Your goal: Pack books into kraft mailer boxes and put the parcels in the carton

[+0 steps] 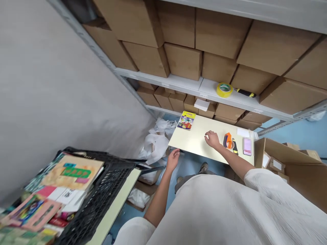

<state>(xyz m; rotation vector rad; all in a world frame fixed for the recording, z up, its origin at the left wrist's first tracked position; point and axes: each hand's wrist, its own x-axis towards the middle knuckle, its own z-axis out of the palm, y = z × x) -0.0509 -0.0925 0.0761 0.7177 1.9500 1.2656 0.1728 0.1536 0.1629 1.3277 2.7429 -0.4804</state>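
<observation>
My left hand [174,157] hangs just off the front left edge of the pale table [196,134], fingers loosely bent and apart, with nothing seen in it. Over the tabletop is my right hand [212,139], its fingers lightly curled and holding nothing visible. A picture book [186,120] with a yellow and purple cover lies at the table's far left corner. Right of my right hand sits an orange tape dispenser [228,140], beside a black and yellow cutter [235,147]. Farther right, a phone [247,146] lies near a white paper [243,132].
Shelves of cardboard boxes [182,61] rise behind the table, holding a yellow tape roll [224,90]. At lower left, a black crate [102,194] contains several books. White plastic bags [157,144] lie left of the table. A large open carton [301,170] stands at right.
</observation>
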